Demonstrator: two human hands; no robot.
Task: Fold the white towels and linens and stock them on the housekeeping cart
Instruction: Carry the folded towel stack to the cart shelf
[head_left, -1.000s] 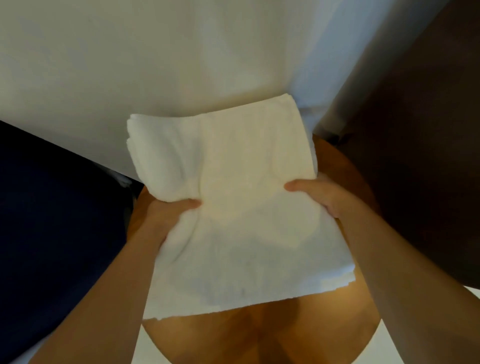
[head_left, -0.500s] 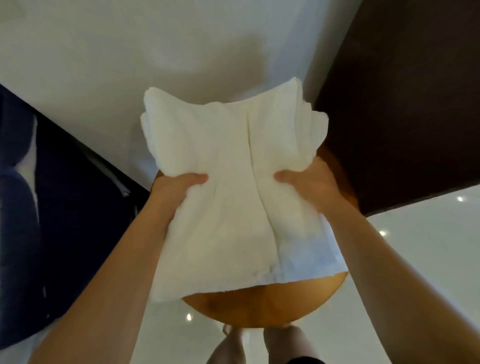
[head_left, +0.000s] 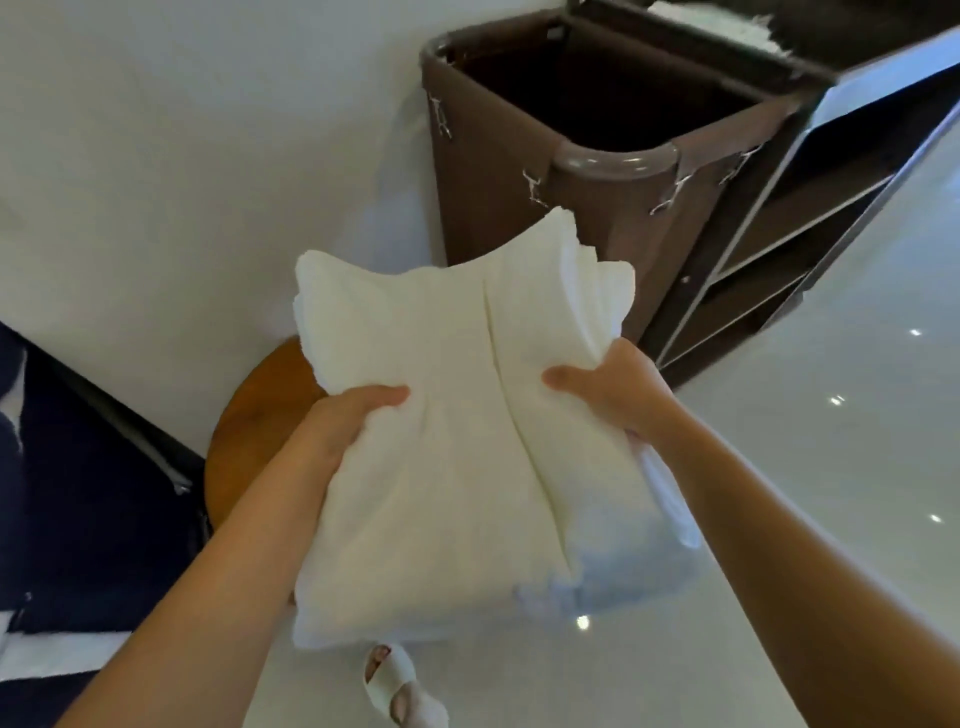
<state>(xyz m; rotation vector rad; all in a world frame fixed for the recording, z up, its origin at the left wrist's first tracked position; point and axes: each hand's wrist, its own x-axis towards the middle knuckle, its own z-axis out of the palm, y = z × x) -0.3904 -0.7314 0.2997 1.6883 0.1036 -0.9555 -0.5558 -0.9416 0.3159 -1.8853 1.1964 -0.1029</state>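
A folded white towel (head_left: 441, 441) is held up in the air in front of me, creased down its middle. My left hand (head_left: 343, 423) grips its left edge and my right hand (head_left: 613, 387) grips its right edge, thumbs on top. Beyond the towel stands the housekeeping cart (head_left: 769, 218), with a brown fabric bag (head_left: 498, 171) open at the top and bare shelves (head_left: 800, 208) to its right. Something white lies on the cart's top (head_left: 727, 23).
A round wooden stool (head_left: 249, 415) sits below the towel on the left, by the white wall (head_left: 182, 182). Dark blue furniture (head_left: 78, 493) fills the lower left. The glossy white floor (head_left: 831, 441) spreads to the right. A foot in a white sandal (head_left: 400, 686) shows below.
The towel has been lifted off the stool and carried to the right. The view has turned, so the cart has come into sight. Both hands keep the same grip.
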